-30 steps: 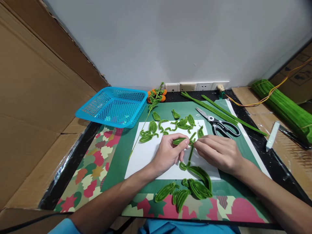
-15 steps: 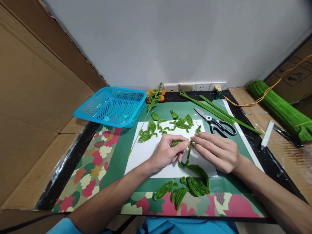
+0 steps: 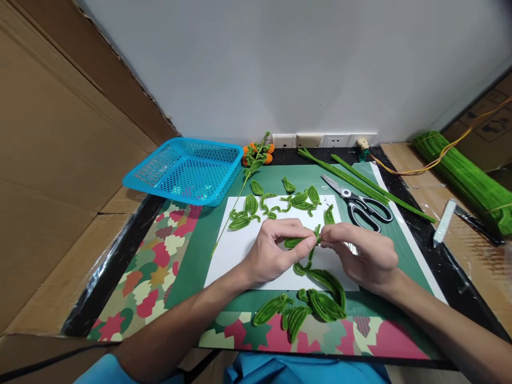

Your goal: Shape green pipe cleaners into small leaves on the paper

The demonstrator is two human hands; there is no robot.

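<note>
green leaf point(image 3: 295, 242) pinched crosswise, tip left

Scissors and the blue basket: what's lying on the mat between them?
In the head view, between the scissors and the blue basket lie small green pipe-cleaner leaves and a long-stemmed sprig with orange flowers.

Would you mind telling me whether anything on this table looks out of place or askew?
Only the blue basket: it sits tilted, its left side overhanging the table edge onto cardboard. The scissors and green leaf pieces lie flat.
</note>
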